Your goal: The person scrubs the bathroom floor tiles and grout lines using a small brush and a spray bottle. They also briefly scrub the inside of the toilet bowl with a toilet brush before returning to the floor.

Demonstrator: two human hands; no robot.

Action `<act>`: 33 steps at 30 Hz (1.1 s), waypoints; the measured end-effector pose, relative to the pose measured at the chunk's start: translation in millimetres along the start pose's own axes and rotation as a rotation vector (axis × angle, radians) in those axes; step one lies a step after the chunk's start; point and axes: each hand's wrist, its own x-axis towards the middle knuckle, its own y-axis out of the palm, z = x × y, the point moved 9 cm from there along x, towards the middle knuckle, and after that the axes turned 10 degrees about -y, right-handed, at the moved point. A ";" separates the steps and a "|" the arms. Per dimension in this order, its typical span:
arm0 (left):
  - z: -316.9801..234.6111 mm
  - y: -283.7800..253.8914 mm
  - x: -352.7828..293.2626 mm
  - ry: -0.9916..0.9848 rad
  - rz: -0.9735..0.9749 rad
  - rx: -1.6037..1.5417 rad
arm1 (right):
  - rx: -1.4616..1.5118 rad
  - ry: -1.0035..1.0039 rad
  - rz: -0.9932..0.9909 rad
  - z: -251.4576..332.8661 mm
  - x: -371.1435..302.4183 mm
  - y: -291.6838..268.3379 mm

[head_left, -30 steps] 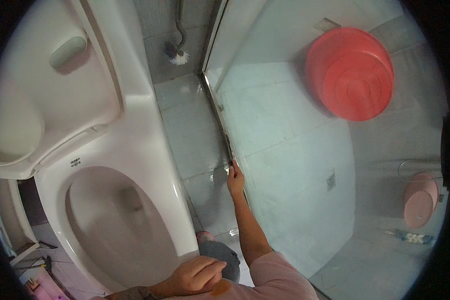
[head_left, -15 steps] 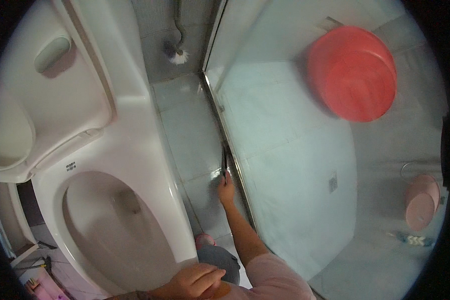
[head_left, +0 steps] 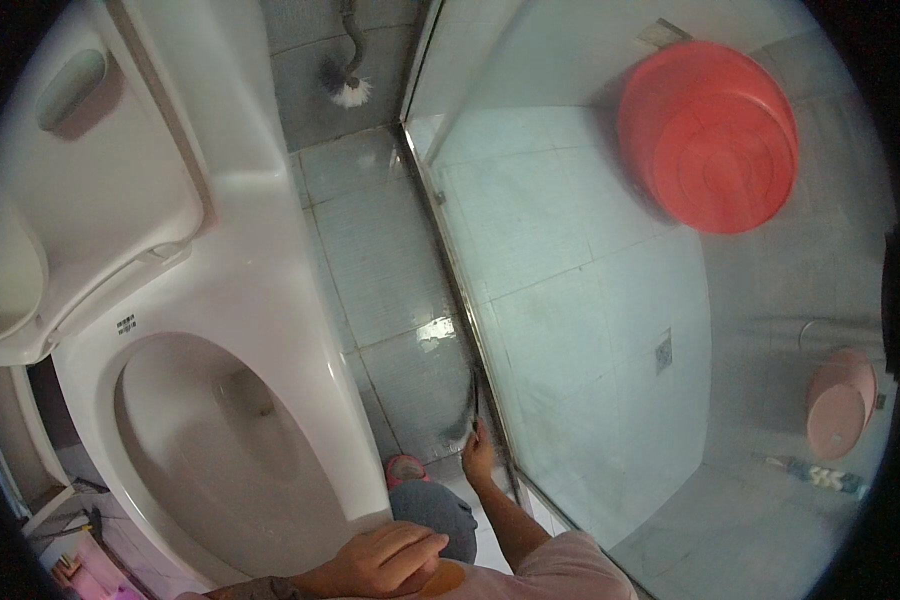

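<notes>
My right hand (head_left: 479, 453) reaches down low over the grey floor tiles, closed round a thin dark stick-like tool (head_left: 476, 395). The tool stands along the metal track (head_left: 460, 290) at the foot of the glass partition; its exact kind and its lower end are hard to make out. Close to my body, my left hand (head_left: 385, 560) rests near my raised knee with its fingers curled together, and nothing shows in them. The white toilet (head_left: 260, 270) is beside it on the left, its lid and seat raised.
Behind the glass are an upturned red basin (head_left: 715, 140), a square floor drain (head_left: 664, 351), a pink basin (head_left: 842, 405) and a pale tube-like thing (head_left: 820, 476). A hose or pipe (head_left: 354, 50) hangs above a white brush head (head_left: 351, 93) at the far wall.
My right hand has drawn back toward me along the partition with the dark tool. The whole view has shifted slightly. My left hand stays by my knee.
</notes>
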 end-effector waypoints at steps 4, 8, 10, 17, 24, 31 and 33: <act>9.4 9.5 -6.5 -0.003 0.021 -0.014 | 0.171 -0.123 -0.035 74.3 128.7 39.7; 6.6 8.0 -0.7 -0.061 0.137 -0.038 | 0.111 -0.168 0.009 147.0 218.1 61.9; 6.5 6.9 1.2 -0.099 0.203 -0.051 | 0.004 -0.046 0.186 167.5 223.5 75.5; 20.9 16.4 -19.5 -0.013 0.054 -0.022 | 0.151 -0.209 0.235 138.3 93.9 93.8; 16.8 15.6 -12.9 0.044 0.059 -0.020 | -0.154 -0.190 0.335 84.9 61.8 67.1; -3.8 -0.1 6.9 0.009 0.000 0.003 | -0.021 -0.097 -0.063 59.0 97.7 13.8; 0.8 2.5 3.4 -0.024 0.011 0.003 | -0.105 -0.127 0.222 77.7 87.7 31.6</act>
